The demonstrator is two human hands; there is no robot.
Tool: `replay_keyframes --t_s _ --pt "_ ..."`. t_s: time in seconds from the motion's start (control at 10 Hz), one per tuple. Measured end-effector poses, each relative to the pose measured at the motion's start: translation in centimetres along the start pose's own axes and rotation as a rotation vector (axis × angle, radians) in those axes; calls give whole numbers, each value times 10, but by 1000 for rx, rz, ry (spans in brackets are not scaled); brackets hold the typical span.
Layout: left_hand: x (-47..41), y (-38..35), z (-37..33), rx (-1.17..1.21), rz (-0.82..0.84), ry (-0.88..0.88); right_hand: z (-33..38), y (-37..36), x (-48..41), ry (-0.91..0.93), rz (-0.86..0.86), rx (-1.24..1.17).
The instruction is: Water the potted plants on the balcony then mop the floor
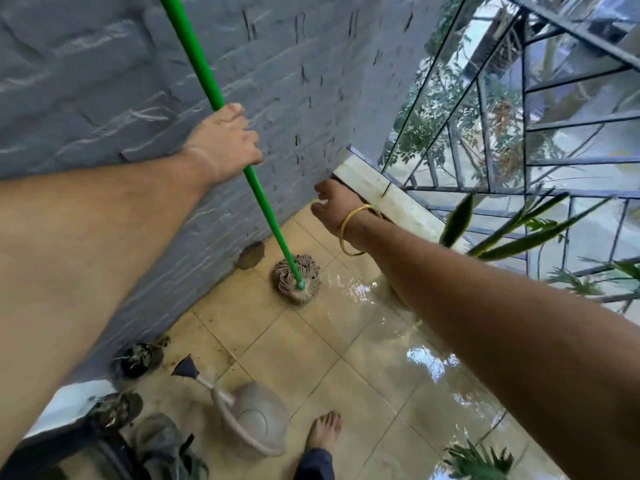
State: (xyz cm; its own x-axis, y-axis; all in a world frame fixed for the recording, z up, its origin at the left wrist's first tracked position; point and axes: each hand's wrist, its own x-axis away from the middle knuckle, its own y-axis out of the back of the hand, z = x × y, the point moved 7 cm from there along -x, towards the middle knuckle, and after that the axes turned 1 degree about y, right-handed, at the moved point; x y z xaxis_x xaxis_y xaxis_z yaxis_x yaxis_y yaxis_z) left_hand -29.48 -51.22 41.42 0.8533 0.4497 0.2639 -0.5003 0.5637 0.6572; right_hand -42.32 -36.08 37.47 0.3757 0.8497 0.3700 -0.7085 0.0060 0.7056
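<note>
My left hand (224,144) is closed around the green mop handle (266,206), which slants down to the brown string mop head (297,278) resting on the tiled floor (304,358) near the grey wall. My right hand (333,206), with a gold bangle at the wrist, reaches forward just right of the handle; its fingers are curled and apart from the handle, holding nothing. A beige watering can (247,419) lies on the floor at the lower middle. Small dark potted plants (140,358) stand along the wall at lower left.
A puddle of water (398,327) shines on the tiles at right. The grey textured wall (104,81) runs along the left. Metal railing (554,140) and a stone ledge (391,199) close the far right side. Long-leaved plants (512,230) stand at right. My bare foot (323,433) is near the can.
</note>
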Motion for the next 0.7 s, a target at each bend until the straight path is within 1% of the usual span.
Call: replay_keyframes --t_s 0.3,0.5,0.6,0.7 --pt "11 2 1 -115 -79 -42 -20 49 29 -13 -43 -20" --pt "22 2 7 -127 -72 -60 -54 66 57 -94 -67 -49" --pt "28 16 8 -86 -89 -59 -65 73 76 -122 -98 -91" --pt "33 53 -2 82 -161 55 -75 82 100 -140 -146 -134"
